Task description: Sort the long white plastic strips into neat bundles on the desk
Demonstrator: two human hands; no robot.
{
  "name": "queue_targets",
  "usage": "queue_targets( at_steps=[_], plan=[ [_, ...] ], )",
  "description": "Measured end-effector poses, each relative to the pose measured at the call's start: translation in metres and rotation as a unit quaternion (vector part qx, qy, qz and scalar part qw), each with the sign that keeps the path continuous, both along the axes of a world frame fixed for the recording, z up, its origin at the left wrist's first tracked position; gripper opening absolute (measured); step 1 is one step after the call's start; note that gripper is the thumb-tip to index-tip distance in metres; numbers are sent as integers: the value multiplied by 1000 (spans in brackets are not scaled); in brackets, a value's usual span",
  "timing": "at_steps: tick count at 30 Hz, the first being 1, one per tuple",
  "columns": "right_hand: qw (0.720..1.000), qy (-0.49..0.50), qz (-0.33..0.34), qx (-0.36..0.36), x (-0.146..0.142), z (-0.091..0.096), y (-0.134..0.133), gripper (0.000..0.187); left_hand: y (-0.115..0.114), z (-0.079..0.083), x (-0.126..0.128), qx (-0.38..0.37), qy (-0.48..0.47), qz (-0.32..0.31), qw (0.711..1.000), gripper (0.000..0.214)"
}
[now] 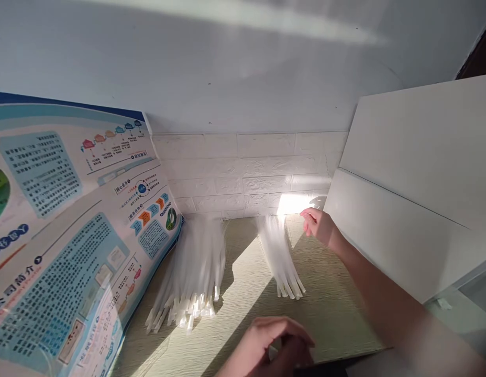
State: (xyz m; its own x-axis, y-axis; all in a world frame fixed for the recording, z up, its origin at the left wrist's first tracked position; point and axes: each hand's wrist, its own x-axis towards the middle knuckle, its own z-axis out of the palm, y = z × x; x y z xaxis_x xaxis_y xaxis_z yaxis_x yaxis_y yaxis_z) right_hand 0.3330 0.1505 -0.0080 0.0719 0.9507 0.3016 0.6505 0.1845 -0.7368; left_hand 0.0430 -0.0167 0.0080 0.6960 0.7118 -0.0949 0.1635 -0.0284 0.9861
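Observation:
Two heaps of white plastic cable ties lie on a light wooden table (246, 293). The large heap (191, 272) is left of centre and the smaller bundle (280, 256) lies to its right. My right hand (317, 224) reaches far back beside the top of the small bundle, fingers curled loosely, apparently holding nothing. My left hand (276, 345) is low at the near edge, fingers bent together over something white that I cannot make out.
A large printed poster (70, 230) leans along the left, overlapping the table. White panels (408, 188) stand at the right. A white brick-pattern wall (246, 173) closes the back. A strip of sunlight crosses the tabletop.

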Motion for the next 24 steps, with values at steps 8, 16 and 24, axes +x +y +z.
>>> queue_targets(
  at_steps=[8, 16, 24],
  plan=[
    [996, -32, 54, 57, -46, -15, -13, 40, 66, -8, -79, 368, 312, 323, 814, 35],
    [985, -43, 78, 147, -57, -29, -16, 31, 55, -22, -102, 388, 472, 332, 719, 41],
    [985, -8, 68, 160, -57, -26, -24, 30, 53, -15, -99, 396, 503, 297, 708, 39]
  ],
)
